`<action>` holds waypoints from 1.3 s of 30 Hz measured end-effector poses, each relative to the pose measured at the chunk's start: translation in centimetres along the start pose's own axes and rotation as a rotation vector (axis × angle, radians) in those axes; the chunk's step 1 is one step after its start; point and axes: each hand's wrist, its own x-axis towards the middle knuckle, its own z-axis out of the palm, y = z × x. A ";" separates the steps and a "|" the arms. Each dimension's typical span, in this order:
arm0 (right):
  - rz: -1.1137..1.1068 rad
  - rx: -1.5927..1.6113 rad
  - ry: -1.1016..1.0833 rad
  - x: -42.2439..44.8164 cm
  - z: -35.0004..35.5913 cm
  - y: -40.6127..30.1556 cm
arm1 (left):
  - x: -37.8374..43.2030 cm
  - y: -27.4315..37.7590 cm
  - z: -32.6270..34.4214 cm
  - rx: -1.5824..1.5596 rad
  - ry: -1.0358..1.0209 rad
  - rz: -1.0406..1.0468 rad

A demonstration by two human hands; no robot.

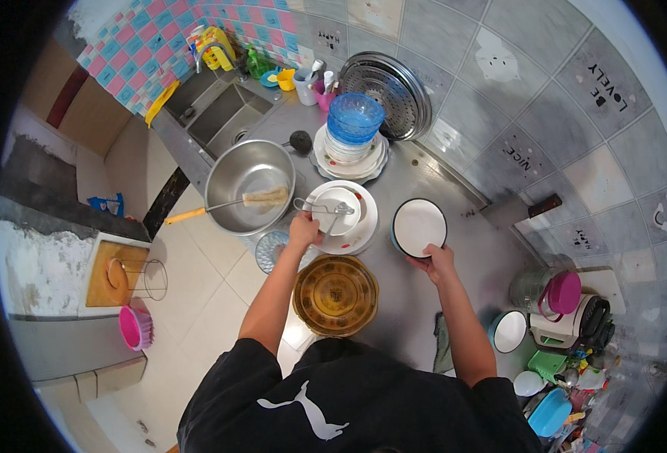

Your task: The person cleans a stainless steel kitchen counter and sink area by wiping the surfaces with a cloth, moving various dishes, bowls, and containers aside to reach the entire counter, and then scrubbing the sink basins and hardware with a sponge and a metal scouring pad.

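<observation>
My left hand (pixel 305 229) is closed around a metal kitchen utensil (pixel 343 209) with a wire loop, over a small white bowl (pixel 349 225). That bowl sits on a white plate (pixel 367 236) with red decoration, part of a stack. In my right hand (pixel 440 263) is a white bowl with a dark rim (pixel 420 227), thumb over its near edge and fingers beneath. Nearest to me lies an amber glass dish (pixel 336 295). A clear glass bowl (pixel 271 252) is beside my left forearm, partly hidden by it.
Left stands a steel basin (pixel 220 170) with a wooden-handled brush (pixel 186 216) in it. Behind are a sink (pixel 220 122), stacked blue glass bowls (pixel 356 118) and a steamer tray (pixel 390 93) against the wall. A cloth (pixel 442 342) and dark-rimmed bowl (pixel 509 332) lie right.
</observation>
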 end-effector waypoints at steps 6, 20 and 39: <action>0.070 -0.013 0.036 0.9 -1.2 2.1 | 1.6 -3.6 0.9 -0.110 -0.020 -0.034; -0.094 -0.844 0.159 0.6 -2.5 -0.4 | -3.0 2.5 -0.3 -0.258 0.130 -0.018; -0.571 -1.066 0.002 0.2 11.6 -0.9 | -9.5 4.8 -11.8 -0.569 0.068 -0.122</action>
